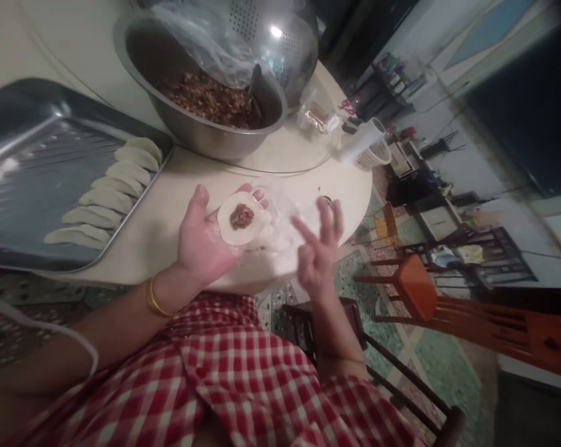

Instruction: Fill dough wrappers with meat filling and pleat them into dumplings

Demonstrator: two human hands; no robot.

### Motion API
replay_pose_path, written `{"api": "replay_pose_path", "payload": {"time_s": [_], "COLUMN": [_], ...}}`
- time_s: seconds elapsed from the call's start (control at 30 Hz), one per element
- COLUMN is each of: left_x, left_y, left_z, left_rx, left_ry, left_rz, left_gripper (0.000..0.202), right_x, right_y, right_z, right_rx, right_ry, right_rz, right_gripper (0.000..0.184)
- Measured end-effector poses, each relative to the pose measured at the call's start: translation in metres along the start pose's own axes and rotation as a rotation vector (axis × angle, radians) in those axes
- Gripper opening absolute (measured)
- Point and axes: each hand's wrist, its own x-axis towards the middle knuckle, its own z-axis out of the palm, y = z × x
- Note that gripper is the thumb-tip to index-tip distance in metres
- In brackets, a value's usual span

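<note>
My left hand (pixel 203 239) is palm up and holds a round dumpling wrapper (pixel 227 231) across its fingers. A small mound of minced filling (pixel 242 216) sits in the middle of the wrapper, which is flat and unfolded. To the right, above the table edge, my right hand (pixel 318 248) is raised, slightly blurred, with fingers apart and nothing visible in it. Between the hands, a crumpled clear plastic sheet (pixel 285 217) lies on the table, with pale shapes on it partly hidden by the wrapper.
A metal tray (pixel 43 186) at left has a row of folded dumplings (pixel 106 197). Behind my hands stands a steel bowl (pixel 206 139) of minced filling with a utensil (pixel 254 81) in it. A perforated colander (pixel 285 43), white basket (pixel 373 154) and orange chair (pixel 415 287) are farther off.
</note>
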Motion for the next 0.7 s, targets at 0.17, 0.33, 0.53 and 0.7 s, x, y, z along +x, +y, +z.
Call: {"api": "replay_pose_path", "payload": {"time_s": [0.17,0.33,0.53,0.7], "left_x": [-0.009,-0.011,-0.008,-0.007], "left_y": [0.0,0.005,0.012,0.012], "left_z": [-0.001,-0.006,-0.008,-0.014], "left_rx": [0.01,0.024,0.047,0.012], "left_ry": [-0.014,-0.043,-0.037,-0.183], "left_rz": [-0.1,-0.066,0.018,-0.075], "left_gripper": [0.065,0.064,0.067,0.065], "right_x": [0.007,0.01,-0.002,0.002], "right_y": [-0.068,-0.073,-0.063,-0.063], "right_z": [0.021,0.027,0.015,0.023], "right_rx": [0.034,0.072,0.097,0.02], "right_ry": [-0.117,-0.047,-0.138,-0.029], "right_rz": [-0.225,-0.341,-0.34,-0.364], "right_gripper": [0.058,0.055,0.056,0.056]}}
